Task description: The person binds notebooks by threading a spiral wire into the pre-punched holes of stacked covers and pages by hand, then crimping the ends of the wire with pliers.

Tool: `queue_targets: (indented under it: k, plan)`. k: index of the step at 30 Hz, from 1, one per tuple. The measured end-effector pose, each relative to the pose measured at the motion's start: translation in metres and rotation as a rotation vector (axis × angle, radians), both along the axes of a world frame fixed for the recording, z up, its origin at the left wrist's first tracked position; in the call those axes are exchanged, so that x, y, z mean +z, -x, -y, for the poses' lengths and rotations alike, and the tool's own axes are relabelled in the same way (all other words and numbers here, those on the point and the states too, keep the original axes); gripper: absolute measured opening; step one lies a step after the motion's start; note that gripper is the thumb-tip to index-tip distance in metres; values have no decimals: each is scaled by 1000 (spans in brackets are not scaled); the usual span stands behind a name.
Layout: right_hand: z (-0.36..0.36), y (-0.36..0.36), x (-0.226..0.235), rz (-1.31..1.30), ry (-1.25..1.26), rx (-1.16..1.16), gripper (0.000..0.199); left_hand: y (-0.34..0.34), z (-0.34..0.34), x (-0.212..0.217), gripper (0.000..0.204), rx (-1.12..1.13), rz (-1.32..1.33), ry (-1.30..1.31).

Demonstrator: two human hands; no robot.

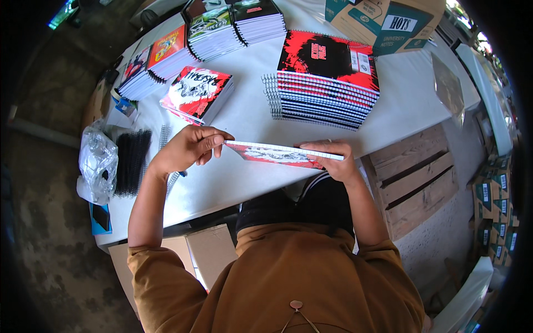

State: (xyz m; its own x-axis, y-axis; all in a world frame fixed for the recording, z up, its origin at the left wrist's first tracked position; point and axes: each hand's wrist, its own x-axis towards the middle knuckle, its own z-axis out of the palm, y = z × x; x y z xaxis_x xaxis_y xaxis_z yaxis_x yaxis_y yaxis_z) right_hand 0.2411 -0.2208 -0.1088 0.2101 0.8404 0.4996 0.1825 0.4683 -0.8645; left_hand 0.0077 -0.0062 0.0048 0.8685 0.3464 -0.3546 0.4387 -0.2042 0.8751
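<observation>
A thin notebook [277, 155] with a red, white and black cover is held nearly edge-on above the table's near edge. My right hand [335, 156] grips its right end, fingers on top; a ring shows on one finger. At its left corner, my left hand [198, 146] pinches with thumb and index finger, the other fingers curled. Whether a small thing is also in that pinch is hidden. Just beyond lies a stack of similar notebooks [195, 93] with no wire binding visible. Beside my left wrist are loose spiral coils [165, 135].
A tall stack of spiral-bound notebooks [327, 77] stands right of centre, before a cardboard box [383, 25]. More notebook stacks [211, 30] line the far left. Black coils [132, 161] and a clear plastic bag [98, 161] lie left. A wooden pallet [413, 172] sits at right.
</observation>
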Motion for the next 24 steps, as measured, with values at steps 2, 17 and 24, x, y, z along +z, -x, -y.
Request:
queue_targets:
  k: [2, 17, 24]
  plan:
    - [0, 0, 1, -12, 18, 18, 24, 0, -5, 3, 26, -75, -86, 41]
    - [6, 16, -1, -22, 174, -122, 24, -26, 33, 10, 21, -108, 322, -1508]
    - [8, 16, -8, 27, 100, -101, 31, -31, 38, 12, 19, -157, 180, -1467]
